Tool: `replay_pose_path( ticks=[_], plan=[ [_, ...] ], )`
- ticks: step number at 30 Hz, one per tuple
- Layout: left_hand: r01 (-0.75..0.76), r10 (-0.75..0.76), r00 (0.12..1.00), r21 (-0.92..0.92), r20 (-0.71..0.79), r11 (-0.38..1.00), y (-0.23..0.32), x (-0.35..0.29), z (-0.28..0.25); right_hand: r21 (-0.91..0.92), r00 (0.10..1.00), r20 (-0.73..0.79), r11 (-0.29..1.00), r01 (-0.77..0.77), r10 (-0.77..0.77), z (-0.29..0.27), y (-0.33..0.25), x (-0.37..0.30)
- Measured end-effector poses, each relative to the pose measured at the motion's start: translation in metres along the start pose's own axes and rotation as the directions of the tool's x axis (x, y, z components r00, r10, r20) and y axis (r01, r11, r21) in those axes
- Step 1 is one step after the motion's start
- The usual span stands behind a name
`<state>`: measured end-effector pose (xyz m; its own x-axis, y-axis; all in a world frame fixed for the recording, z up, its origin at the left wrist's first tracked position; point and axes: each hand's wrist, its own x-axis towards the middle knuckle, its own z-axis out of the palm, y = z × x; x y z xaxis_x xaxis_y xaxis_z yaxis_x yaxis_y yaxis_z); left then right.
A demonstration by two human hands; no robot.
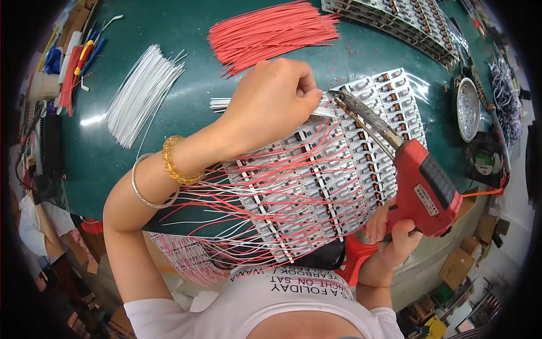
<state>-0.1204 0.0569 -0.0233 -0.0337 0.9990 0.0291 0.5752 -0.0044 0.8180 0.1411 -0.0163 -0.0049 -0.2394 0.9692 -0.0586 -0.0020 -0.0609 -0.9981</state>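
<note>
My right hand [397, 233] is wrapped round the handle of a red and black soldering gun [424, 189]. Its long metal nose points up and left, with the tip [334, 93] close to my left fingertips. My left hand [276, 104] is closed over a small bundle of white wires [324, 112], whose other ends [220, 104] stick out past the wrist side. The thumb and index finger pinch together at the far edge of a panel of small circuit boards [333, 186]. Many red and white wires [248, 198] run from the panel's left part. My palm hides most of the bundle.
Loose red wires [271, 34] and white wires [144, 96] lie on the green table [192, 22]. More board panels [403, 25] are stacked at the far right. A metal dish [468, 110] and a small fan [484, 162] stand right. Hand tools [84, 56] lie far left.
</note>
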Motion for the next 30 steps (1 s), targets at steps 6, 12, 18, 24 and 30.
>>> replay_pose_path(
  ticks=[6,12,18,24,30],
  plan=[
    [0.089,-0.088,0.996,-0.004,0.032,0.996,0.007,0.002,-0.003,-0.034,0.999,-0.032,0.999,0.025,-0.026,0.006,-0.007,0.0],
    [0.039,-0.039,0.999,-0.007,0.013,0.999,0.004,0.0,-0.001,0.003,0.999,-0.031,1.0,0.016,-0.016,0.004,-0.009,-0.002],
    [-0.062,0.069,0.995,0.093,-0.077,0.994,0.006,-0.005,0.001,0.043,0.999,-0.011,0.998,0.035,-0.035,-0.001,-0.006,-0.006],
    [-0.204,0.214,0.974,0.134,-0.067,0.97,0.015,-0.017,-0.001,0.06,0.999,-0.027,0.997,0.048,-0.047,-0.006,-0.004,-0.01],
    [-0.246,0.277,0.954,0.228,-0.118,0.942,0.008,-0.014,0.012,0.063,0.998,-0.055,0.997,0.033,-0.03,-0.003,0.0,-0.012]
  ],
)
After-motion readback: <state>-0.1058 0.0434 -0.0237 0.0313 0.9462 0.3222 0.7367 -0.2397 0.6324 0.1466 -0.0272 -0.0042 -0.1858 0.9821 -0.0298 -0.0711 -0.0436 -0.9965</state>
